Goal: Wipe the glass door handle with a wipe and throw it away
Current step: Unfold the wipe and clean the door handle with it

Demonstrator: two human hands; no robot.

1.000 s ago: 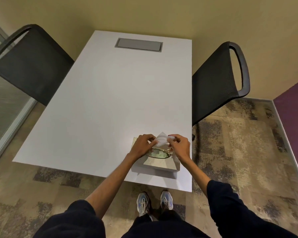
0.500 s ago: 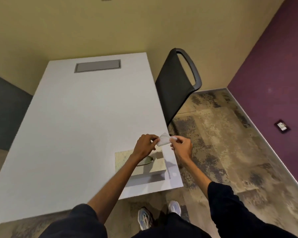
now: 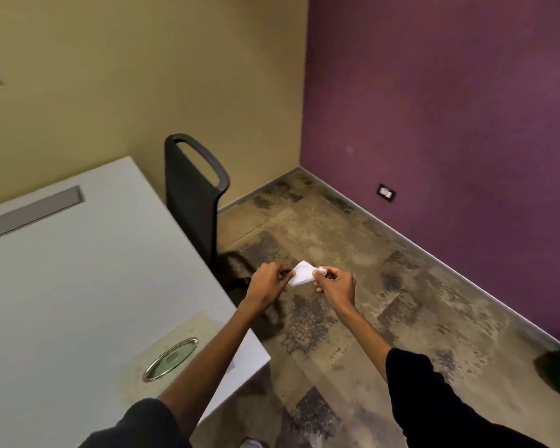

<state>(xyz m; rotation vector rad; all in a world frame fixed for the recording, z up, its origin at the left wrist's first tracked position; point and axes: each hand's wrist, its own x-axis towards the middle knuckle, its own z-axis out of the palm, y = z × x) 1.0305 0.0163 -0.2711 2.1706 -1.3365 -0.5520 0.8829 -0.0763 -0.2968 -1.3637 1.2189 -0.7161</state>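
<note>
Head cam: tissue box [image 3: 175, 347] sits lower left on the white table [image 3: 78, 270]. Mid-frame, over the carpet, left hand [image 3: 267, 282] and right hand [image 3: 335, 284] each pinch an edge of the white wipe [image 3: 302, 273]. Farther back, a black chair [image 3: 191, 195].

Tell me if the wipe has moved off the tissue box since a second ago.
Yes. The wipe, pinched between left hand and right hand, was above the tissue box; now it is past the table edge, over the floor.
</note>
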